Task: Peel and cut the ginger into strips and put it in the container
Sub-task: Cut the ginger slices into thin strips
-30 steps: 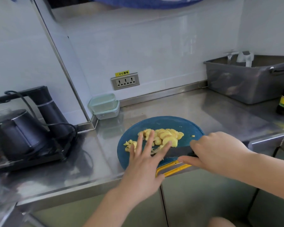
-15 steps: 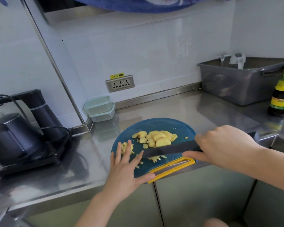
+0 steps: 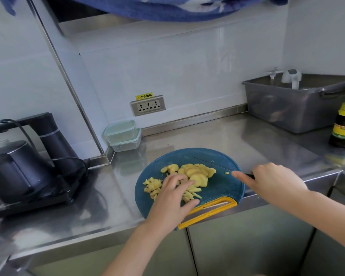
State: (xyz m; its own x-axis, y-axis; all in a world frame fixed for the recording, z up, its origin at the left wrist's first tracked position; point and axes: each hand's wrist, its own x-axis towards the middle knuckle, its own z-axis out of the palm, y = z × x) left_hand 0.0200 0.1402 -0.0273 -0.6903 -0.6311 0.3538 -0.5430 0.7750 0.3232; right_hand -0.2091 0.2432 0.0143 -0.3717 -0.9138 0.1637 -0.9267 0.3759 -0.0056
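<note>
While right hand [image 3: 275, 184] grips knife [image 3: 248, 175] | loose left hand [image 3: 171, 200] rests on ginger [image 3: 197, 172] | steel counter [image 3: 207, 136], white wall [image 3: 187, 66]

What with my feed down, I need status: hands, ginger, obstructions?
Left hand on ginger slices; right hand grips knife. Some strips cut. Containers lidded by wall. Nothing blocks the cutting board.
</note>
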